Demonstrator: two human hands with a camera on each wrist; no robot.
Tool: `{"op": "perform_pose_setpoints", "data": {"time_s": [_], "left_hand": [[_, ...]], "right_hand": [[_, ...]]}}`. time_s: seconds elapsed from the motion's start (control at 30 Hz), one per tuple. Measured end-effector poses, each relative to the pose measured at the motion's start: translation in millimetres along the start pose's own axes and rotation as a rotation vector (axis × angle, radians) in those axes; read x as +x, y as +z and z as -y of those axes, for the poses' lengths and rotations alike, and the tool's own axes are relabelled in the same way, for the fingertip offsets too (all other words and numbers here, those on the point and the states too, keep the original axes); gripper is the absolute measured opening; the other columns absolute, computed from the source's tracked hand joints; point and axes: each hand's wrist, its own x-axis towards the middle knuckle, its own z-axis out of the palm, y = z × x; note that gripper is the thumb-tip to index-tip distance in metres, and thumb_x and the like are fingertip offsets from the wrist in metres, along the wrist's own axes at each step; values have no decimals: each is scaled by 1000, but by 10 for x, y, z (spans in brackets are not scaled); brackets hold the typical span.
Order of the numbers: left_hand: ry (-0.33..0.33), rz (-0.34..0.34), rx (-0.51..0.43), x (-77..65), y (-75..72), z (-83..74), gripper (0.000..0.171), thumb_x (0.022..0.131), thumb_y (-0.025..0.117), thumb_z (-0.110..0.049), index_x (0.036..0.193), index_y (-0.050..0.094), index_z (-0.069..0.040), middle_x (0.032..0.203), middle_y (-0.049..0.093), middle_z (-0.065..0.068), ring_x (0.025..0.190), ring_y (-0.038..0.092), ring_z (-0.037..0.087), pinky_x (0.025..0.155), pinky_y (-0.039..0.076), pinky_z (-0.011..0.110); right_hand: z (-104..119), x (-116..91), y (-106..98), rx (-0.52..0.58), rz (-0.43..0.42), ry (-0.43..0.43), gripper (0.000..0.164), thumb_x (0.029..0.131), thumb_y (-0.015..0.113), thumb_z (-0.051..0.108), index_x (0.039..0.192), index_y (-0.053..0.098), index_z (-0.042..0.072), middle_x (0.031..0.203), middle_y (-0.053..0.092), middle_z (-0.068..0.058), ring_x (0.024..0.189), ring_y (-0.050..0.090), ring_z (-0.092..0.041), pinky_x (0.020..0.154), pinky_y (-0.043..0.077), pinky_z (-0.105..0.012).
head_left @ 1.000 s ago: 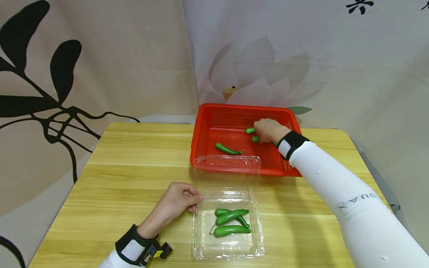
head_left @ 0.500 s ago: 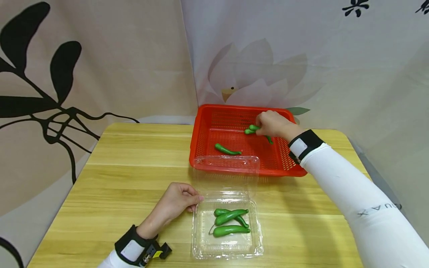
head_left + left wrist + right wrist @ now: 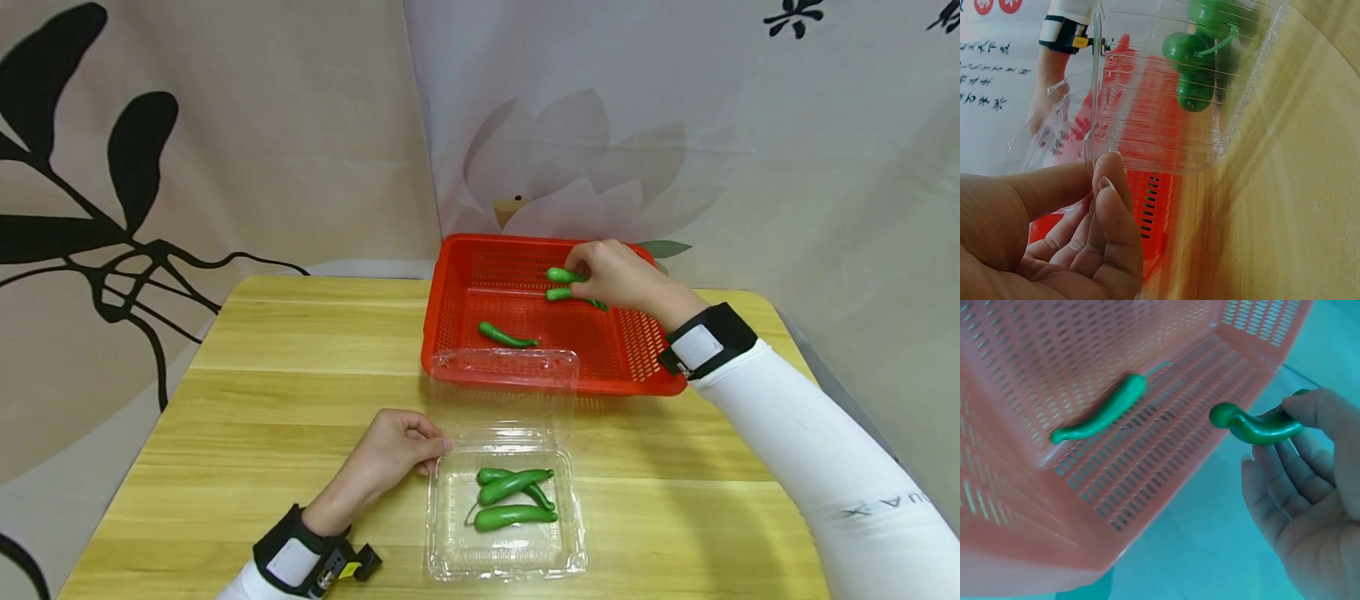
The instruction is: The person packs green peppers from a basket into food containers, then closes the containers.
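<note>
Above the red basket (image 3: 480, 250), my right hand (image 3: 618, 275) pinches a green chili pepper (image 3: 1263, 428) between thumb and fingers. One green chili pepper (image 3: 558, 294) lies beneath that hand, partly hidden by it, and another green chili pepper (image 3: 508, 335) rests nearer the basket's front. At the table's front, my left hand (image 3: 405, 450) pinches the upper left rim of a clear plastic clamshell box (image 3: 506, 567). Inside its base sit several green chili peppers (image 3: 516, 517). The left wrist view shows thumb and fingertips (image 3: 1116, 194) at the clear rim.
The box's clear lid (image 3: 502, 400) stands raised at the back, overlapping the basket's front wall in the head view. Basket and box are on a wooden table (image 3: 315, 358). A printed cloth (image 3: 300, 125) hangs behind the table.
My right hand has lifted a chili pepper up from the basket floor and shifted slightly right and back. The left hand keeps its hold on the box rim.
</note>
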Motion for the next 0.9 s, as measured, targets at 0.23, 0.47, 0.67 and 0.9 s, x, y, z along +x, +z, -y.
{"op": "perform_pose_setpoints", "data": {"time_s": [0.23,0.47,0.67,0.9], "left_hand": [[3,1,-4,1,-8,-1,14,92,78,0,93,70,11,75,71,16,60,62,14,58,58,26],[4,2,4,5,-8,0,14,92,78,-1,93,70,11,75,71,16,60,63,14,58,58,26],[6,1,10,12,-3,24,14,92,78,-1,93,70,11,75,72,16,59,63,14,58,58,26],[5,2,7,14,2,26,15,92,79,-1,93,70,11,77,72,17,60,63,14,58,58,26]], "right_hand": [[188,-136,-84,41,-53,-8,12,94,76,11,104,71,7,88,69,-3,57,61,-15,63,52,-36],[343,-274,-154,64,-127,-33,16,95,75,11,109,72,7,96,71,-3,83,64,-18,70,52,-36],[424,-417,-173,60,-160,-64,17,94,77,12,110,73,8,93,70,0,79,63,-15,68,51,-35],[540,-676,-170,61,-211,-126,16,95,78,11,111,73,10,95,69,2,86,62,-13,73,51,-35]]}}
